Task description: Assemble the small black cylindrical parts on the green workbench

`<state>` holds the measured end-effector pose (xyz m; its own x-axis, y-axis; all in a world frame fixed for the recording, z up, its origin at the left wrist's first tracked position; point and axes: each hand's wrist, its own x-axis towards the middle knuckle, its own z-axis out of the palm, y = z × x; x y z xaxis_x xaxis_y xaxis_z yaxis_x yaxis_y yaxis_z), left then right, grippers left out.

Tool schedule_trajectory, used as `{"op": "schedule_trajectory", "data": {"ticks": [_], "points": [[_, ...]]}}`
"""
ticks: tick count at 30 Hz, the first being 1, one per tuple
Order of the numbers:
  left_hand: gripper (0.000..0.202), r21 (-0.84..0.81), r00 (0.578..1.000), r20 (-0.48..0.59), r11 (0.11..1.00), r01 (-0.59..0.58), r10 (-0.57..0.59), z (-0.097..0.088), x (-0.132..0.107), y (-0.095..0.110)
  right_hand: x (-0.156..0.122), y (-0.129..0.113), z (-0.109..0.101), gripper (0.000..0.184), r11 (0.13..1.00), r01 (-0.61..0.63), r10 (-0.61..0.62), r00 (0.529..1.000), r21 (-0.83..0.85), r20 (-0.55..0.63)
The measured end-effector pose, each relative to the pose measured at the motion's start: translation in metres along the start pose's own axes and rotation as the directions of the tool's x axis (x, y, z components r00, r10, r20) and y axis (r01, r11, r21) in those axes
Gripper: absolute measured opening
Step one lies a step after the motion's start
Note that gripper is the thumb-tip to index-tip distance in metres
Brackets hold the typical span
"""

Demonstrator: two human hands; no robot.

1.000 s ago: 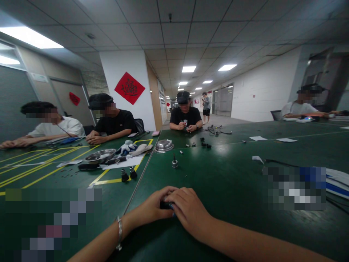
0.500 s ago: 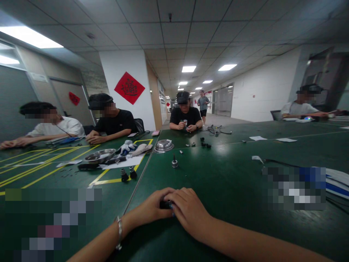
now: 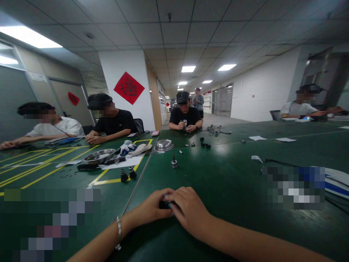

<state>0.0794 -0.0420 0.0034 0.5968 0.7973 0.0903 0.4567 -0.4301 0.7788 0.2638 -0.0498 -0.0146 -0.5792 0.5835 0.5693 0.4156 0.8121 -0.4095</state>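
Both my hands rest together on the green table (image 3: 223, 182) near its front edge. My left hand (image 3: 149, 210), with a silver bracelet on its wrist, curls its fingers round a small black part (image 3: 164, 205). My right hand (image 3: 188, 211) lies over the same part from the right, fingers bent and pressed on it. Most of the part is hidden between my fingers. A small metal cylinder with a pin (image 3: 174, 162) stands on the table beyond my hands. Two small black parts (image 3: 128, 174) stand to the left of it.
A metal bowl (image 3: 99, 155), white paper, gloves (image 3: 135, 147) and a round metal lid (image 3: 163, 146) lie further back on the left. Several people sit around the table; one opposite (image 3: 185, 115) handles small parts. Another person stands in the corridor. Yellow tape lines mark the left table.
My hands stay closed on the small black part with hardly any shift. The person standing in the corridor has moved leftward and nearer.
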Motion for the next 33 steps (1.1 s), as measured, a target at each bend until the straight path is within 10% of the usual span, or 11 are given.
{"op": "schedule_trajectory", "data": {"ticks": [10, 33], "points": [[0.03, 0.041, 1.0, 0.0, 0.999, 0.013, -0.013, -0.0011, 0.0002, 0.001, 0.0003, -0.0013, 0.0018, 0.026, 0.985, -0.145, 0.146, 0.989, 0.095, -0.001], [0.026, 0.139, 0.999, -0.016, 0.99, 0.032, -0.03, -0.0008, -0.0004, -0.0016, -0.0034, -0.0029, 0.0025, 0.03, 0.999, -0.05, 0.05, 0.998, -0.016, 0.024]]}}
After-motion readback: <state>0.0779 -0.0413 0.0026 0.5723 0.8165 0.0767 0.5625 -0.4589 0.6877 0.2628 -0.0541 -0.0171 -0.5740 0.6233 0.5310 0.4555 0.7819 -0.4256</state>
